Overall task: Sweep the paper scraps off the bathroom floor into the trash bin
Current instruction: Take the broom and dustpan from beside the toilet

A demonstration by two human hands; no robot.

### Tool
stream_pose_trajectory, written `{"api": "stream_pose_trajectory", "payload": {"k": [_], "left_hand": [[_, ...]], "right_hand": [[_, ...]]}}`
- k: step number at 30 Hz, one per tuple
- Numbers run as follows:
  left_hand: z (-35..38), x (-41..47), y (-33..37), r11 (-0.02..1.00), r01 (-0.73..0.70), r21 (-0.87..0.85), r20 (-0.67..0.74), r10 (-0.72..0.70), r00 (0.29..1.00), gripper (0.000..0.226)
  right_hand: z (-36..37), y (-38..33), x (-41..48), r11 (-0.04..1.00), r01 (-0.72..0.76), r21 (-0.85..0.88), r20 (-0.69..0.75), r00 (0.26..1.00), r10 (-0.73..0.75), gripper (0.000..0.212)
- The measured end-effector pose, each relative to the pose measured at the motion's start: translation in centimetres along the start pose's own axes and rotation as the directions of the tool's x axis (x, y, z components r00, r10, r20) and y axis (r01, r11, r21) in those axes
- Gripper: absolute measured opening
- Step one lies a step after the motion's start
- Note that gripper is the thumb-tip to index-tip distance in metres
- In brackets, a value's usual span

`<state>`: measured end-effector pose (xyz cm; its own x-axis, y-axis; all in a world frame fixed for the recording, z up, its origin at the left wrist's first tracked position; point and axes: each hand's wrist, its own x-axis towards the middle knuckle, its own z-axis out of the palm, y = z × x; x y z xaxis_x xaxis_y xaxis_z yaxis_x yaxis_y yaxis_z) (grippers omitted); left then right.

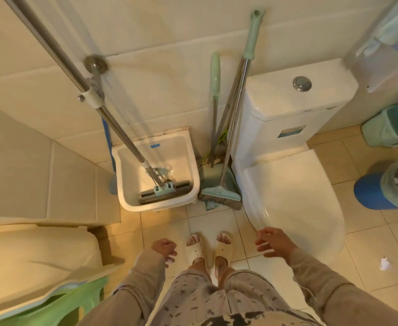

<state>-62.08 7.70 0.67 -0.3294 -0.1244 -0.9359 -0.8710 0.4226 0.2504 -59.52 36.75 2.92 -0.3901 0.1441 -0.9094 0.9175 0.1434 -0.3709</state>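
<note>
- A small tiled bathroom, seen from above: beige floor tiles [369, 234] below, cream wall tiles behind, a person in patterned trousers and pale slippers standing at six o'clock.
- At nine o'clock, a cream-coloured fixture fills the left edge, with a green cloth [59, 304] draped at its lower corner.
- Just left of centre, a sponge mop [162, 190] stands head-down in a white floor basin [127, 198], its steel handle running up toward eleven o'clock.
- The left hand [164, 249] hangs empty at about seven o'clock, fingers loosely curled, gripping nothing.
- At twelve o'clock, a pale green broom [221, 195] and its matching dustpan [211, 176] lean untouched against the wall, wedged between basin and toilet [294, 198].
- The right hand [274, 242] reaches forward at about five o'clock, fingers spread and empty, near the toilet's front rim and well short of the broom.
- At three o'clock, a blue trash bin [372, 191] with a liner stands beside the toilet, paper already showing inside; a green bin [388, 125] sits behind it near the wall.
- Paper scraps [384, 263] lie on the tiles at four o'clock, one larger piece and a smaller fleck nearer the lower right edge, well apart from the blue bin.
- Judged from this view, the sweeping has not begun: the broom must be picked up first, then the scraps gathered and tipped into the bin.
</note>
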Motion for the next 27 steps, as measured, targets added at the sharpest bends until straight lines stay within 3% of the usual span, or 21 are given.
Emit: {"api": "stream_pose_trajectory", "payload": {"k": [6, 12, 15, 18, 21, 24, 27], "left_hand": [[-1.8, -0.3, 13.4, 0.977, -0.208, 0.051, 0.034, 0.207, 0.978, 0.032], [-3.4, -2.1, 28.0, 0.884, -0.467, 0.016, 0.005, 0.467, 0.884, 0.018], [-3.8, -3.2, 33.7, 0.858, -0.512, 0.039, -0.009, 0.513, 0.858, 0.029], [-3.5, -3.7, 37.8, 0.803, -0.589, 0.09, -0.067, 0.595, 0.801, 0.012], [-2.4, -3.6, 40.0, 0.746, -0.646, 0.161, -0.108, 0.664, 0.74, 0.02], [-1.6, -2.5, 41.0, 0.62, -0.662, 0.421, -0.189, 0.774, 0.605, 0.036], [-1.4, -1.5, 41.1, 0.292, -0.584, 0.757, -0.054, 0.919, 0.39, 0.052]], "right_hand": [[-0.5, -8.0, 1.3, 0.989, 0.076, 0.129, -0.009, 0.997, -0.076, 0.011], [-2.9, -20.7, 2.0, 0.898, 0.233, 0.373, -0.025, 0.97, -0.241, 0.011], [-4.2, -25.9, 2.5, 0.765, 0.28, 0.579, -0.032, 0.946, -0.322, 0.011], [-4.8, -30.0, 3.0, 0.525, 0.19, 0.83, -0.009, 0.945, -0.328, 0.015], [-4.8, -33.1, 3.5, 0.365, 0.125, 0.922, -0.015, 0.957, -0.291, 0.021], [-4.7, -35.0, 4.5, 0.276, 0.059, 0.959, 0.012, 0.969, -0.247, 0.025], [-4.8, -36.3, 6.1, 0.176, 0.025, 0.984, 0.015, 0.975, -0.224, 0.023]]}}
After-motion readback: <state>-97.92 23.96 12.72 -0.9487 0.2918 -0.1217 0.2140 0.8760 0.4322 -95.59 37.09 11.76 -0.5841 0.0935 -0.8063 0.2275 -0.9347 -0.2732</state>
